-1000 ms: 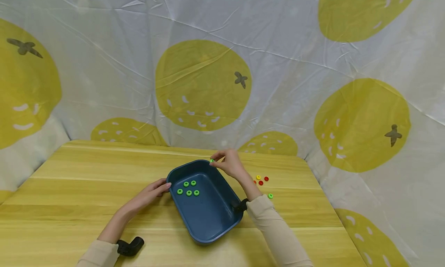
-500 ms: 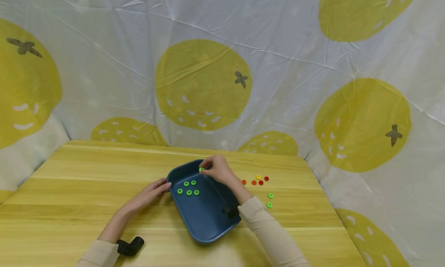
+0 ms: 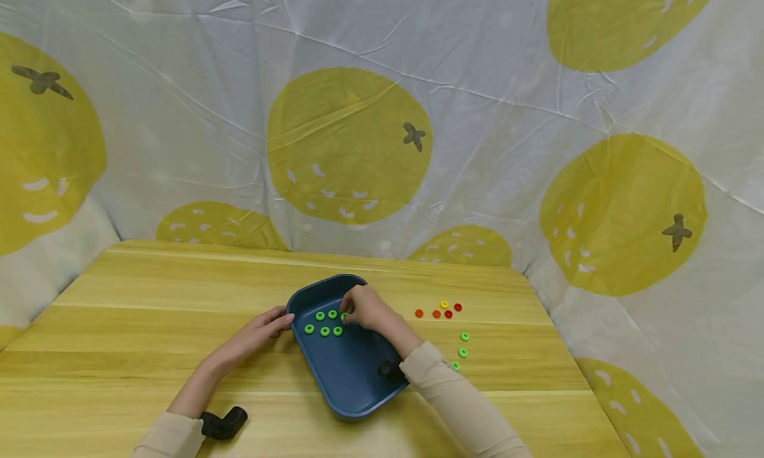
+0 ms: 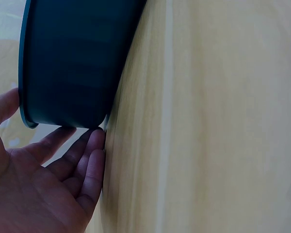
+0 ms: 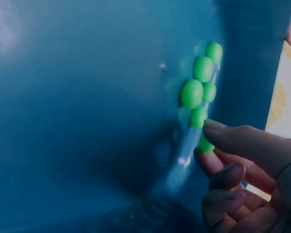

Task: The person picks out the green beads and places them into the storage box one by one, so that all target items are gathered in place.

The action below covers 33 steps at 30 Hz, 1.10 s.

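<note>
A dark blue rectangular tub [image 3: 355, 378] stands on the wooden table, turned at an angle. My left hand [image 3: 271, 322] rests against its left end; in the left wrist view the relaxed fingers [image 4: 89, 177] touch the outer wall and the thumb lies at the rim. Inside the tub, my right hand [image 3: 369, 307] pinches a small green ring bead [image 5: 206, 144] between thumb and fingertips, low near the floor. Several green ring beads [image 3: 325, 331] lie grouped beside it on the tub floor. The hand partly hides the pinched bead.
Right of the tub lie orange beads [image 3: 420, 313], a yellow bead [image 3: 444, 305] and dark red beads [image 3: 457, 307]. Nearer, loose green beads [image 3: 463, 353] form a short row, one partly behind the right sleeve [image 3: 442, 378]. A fruit-print cloth [image 3: 477, 179] hangs behind the table.
My right hand has moved left and down from the tub's far rim into the tub, carrying the green bead to the group. The left hand and tub have stayed put.
</note>
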Available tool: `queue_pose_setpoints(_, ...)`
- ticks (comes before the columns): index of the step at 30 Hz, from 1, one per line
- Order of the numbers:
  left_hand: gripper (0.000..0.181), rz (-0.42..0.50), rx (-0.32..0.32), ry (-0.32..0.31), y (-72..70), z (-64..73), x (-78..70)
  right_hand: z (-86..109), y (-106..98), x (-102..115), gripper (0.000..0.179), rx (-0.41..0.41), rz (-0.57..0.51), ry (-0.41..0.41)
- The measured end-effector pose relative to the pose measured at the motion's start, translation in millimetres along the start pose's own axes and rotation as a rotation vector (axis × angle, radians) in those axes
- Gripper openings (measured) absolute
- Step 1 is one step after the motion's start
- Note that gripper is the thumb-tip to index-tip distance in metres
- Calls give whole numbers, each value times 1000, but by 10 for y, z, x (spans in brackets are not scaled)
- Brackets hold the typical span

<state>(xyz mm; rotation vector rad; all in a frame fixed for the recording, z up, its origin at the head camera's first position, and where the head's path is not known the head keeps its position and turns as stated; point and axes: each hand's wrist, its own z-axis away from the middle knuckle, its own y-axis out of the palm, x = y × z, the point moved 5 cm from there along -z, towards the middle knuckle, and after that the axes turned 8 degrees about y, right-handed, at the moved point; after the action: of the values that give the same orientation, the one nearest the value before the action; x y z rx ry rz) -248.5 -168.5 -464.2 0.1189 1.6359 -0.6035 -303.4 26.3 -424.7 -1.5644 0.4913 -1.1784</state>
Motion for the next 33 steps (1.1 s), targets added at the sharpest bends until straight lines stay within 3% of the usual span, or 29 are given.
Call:
queue_pose_setpoints(9, 59, -3, -10, -13, -2, 0, 6, 1, 59, -12, 11, 2, 70, 41)
queue_pose_setpoints(16, 58, 3, -1, -7, -4, 3, 3, 2, 93, -19, 9, 16, 67, 60)
queue_pose_setpoints(33, 60, 1, -1, -15, 2, -7, 4, 16, 59, -17, 13, -17, 53, 26)
